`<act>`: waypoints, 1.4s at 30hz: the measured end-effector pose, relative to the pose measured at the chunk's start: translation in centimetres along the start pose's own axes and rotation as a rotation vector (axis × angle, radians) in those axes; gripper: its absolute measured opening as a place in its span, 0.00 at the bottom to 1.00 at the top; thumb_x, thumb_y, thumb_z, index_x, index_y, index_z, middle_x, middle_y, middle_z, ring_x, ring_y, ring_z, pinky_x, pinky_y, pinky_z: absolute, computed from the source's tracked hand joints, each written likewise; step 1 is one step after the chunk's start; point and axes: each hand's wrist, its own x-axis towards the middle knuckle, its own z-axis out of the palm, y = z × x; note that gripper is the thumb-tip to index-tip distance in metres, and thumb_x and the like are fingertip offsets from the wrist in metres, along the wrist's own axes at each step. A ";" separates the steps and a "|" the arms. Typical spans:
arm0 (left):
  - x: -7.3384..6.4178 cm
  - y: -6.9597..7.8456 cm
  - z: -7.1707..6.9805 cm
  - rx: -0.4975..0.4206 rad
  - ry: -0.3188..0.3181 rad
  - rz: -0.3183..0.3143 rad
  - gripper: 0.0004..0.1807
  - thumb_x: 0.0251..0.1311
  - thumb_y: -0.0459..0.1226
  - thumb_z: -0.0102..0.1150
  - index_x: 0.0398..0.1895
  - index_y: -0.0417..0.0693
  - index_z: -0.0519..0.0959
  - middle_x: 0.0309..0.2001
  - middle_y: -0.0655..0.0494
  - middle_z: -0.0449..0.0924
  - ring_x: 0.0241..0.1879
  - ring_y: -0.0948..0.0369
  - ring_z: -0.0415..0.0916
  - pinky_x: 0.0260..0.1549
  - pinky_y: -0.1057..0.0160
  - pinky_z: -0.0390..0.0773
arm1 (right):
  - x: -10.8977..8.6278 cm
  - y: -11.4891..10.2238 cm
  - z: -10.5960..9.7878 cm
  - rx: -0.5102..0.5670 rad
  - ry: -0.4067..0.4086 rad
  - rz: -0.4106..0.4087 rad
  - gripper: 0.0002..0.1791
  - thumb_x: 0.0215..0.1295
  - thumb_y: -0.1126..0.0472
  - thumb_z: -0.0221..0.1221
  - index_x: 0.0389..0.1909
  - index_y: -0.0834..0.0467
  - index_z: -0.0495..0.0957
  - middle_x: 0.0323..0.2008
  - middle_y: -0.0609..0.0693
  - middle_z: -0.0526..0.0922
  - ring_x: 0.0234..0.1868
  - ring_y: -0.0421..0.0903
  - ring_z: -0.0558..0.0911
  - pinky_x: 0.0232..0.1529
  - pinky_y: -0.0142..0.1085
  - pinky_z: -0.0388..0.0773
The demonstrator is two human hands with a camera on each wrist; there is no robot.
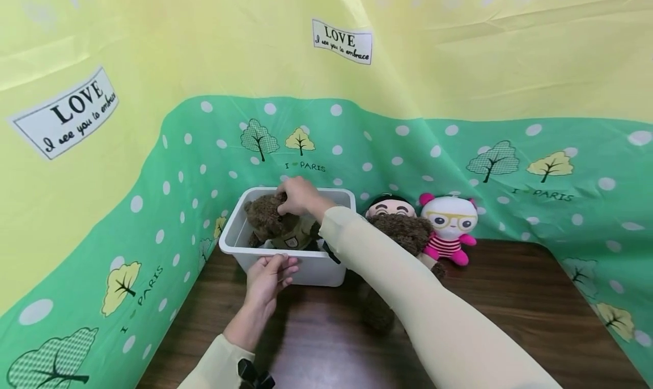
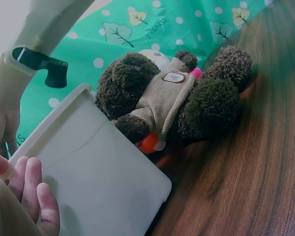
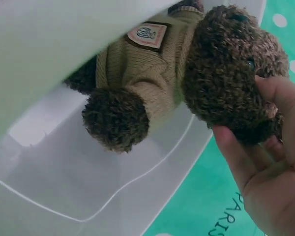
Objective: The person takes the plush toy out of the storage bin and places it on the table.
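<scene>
A brown teddy bear [image 1: 267,214] in a beige knitted top sits tilted inside a white plastic bin [image 1: 311,270]. My right hand [image 1: 299,195] holds it by the head; in the right wrist view the thumb and fingers [image 3: 231,150] grip the bear's curly head [image 3: 226,73]. At the bin's front rim, my left hand [image 1: 267,275] holds the edge, thumb near the rim and fingers against the outer wall. In the left wrist view, its fingers [image 2: 32,182] are partly bent. The bear's lower body is partly hidden by the bin wall.
Right of the bin lies another brown teddy bear [image 2: 167,101] in beige, partly behind my right forearm. Behind it are a black-haired doll [image 1: 390,206] and a pink-and-white panda plush [image 1: 449,227]. A printed cloth [image 1: 357,145] borders the wooden table [image 1: 510,298].
</scene>
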 end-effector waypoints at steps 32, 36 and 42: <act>-0.2 -0.2 0.2 0.012 -0.027 -0.010 0.09 0.66 0.35 0.59 0.45 0.43 0.72 0.33 0.57 0.91 0.31 0.65 0.87 0.26 0.70 0.79 | -10.7 0.7 -12.1 0.329 0.318 -0.122 0.18 0.63 0.58 0.70 0.54 0.48 0.86 0.57 0.47 0.86 0.43 0.42 0.85 0.48 0.36 0.80; -0.2 0.0 0.2 0.012 -0.028 -0.010 0.10 0.66 0.36 0.59 0.46 0.43 0.72 0.33 0.58 0.91 0.31 0.66 0.87 0.26 0.70 0.79 | -12.5 1.0 -14.7 0.371 0.326 -0.136 0.17 0.62 0.59 0.70 0.53 0.48 0.87 0.53 0.45 0.87 0.35 0.41 0.87 0.39 0.36 0.80; -0.3 0.3 0.2 0.011 -0.026 -0.008 0.08 0.66 0.35 0.58 0.44 0.44 0.72 0.32 0.59 0.91 0.31 0.66 0.87 0.26 0.71 0.78 | -15.2 2.0 -18.4 0.476 0.362 -0.148 0.15 0.63 0.64 0.69 0.51 0.53 0.87 0.53 0.48 0.86 0.44 0.45 0.90 0.39 0.34 0.85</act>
